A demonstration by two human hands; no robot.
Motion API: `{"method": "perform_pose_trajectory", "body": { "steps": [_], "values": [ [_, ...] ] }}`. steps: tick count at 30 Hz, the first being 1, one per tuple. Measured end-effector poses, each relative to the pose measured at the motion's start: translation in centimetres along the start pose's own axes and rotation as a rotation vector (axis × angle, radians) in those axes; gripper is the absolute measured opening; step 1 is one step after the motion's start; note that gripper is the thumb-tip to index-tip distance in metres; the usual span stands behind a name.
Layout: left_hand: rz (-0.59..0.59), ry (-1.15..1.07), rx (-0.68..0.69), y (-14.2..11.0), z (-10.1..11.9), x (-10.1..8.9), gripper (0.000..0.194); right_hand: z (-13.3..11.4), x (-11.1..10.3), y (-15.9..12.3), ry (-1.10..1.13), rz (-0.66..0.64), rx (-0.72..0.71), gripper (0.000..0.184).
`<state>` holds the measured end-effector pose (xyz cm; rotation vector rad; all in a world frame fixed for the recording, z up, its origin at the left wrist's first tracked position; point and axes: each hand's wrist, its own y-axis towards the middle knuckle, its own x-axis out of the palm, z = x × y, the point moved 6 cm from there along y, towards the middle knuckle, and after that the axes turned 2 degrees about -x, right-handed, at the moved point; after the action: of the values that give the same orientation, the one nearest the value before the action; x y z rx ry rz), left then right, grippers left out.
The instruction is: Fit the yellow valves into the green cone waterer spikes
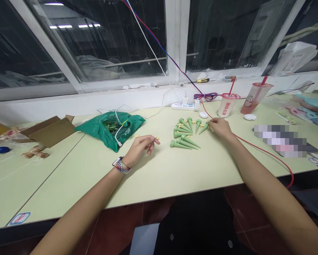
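Note:
Green pointed plastic spikes, several with small yellow fittings, lie in a curved cluster at the middle of the table. My right hand is closed at the wide end of the rightmost green spike, whose tip points toward me. Its fingertips partly cover that end. To the left of the cluster, my left hand hovers low over the table, fingers loosely bent and apart, with nothing visible in it. Small yellow pieces show just behind its fingers. Beyond it sits a green plastic bag, its mouth open, with green items inside.
A white power strip lies along the wall. Two drink cups, one white and one pink, stand at back right. A red cable crosses the table on the right. An open cardboard box is at left.

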<state>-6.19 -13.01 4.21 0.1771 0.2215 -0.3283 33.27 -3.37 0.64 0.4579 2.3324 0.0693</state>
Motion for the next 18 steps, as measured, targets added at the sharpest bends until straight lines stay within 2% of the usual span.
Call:
{"method": "perform_pose_trajectory", "body": {
  "steps": [9, 13, 15, 18],
  "values": [
    [0.008, 0.003, 0.002, 0.0, 0.1, 0.0, 0.041, 0.1, 0.6, 0.3, -0.109, -0.026, -0.073, 0.033],
    [0.02, 0.004, 0.001, 0.0, 0.1, -0.3, 0.041, 0.0, 0.7, 0.3, -0.125, -0.028, -0.088, 0.031],
    [0.049, -0.002, 0.008, 0.1, 0.1, -0.8, 0.04, 0.0, 0.6, 0.3, -0.134, -0.024, -0.088, 0.029],
    [0.157, -0.038, 0.03, 0.5, 0.0, -2.2, 0.035, -0.1, 0.6, 0.2, -0.148, -0.023, -0.089, 0.028]
  ]
}}
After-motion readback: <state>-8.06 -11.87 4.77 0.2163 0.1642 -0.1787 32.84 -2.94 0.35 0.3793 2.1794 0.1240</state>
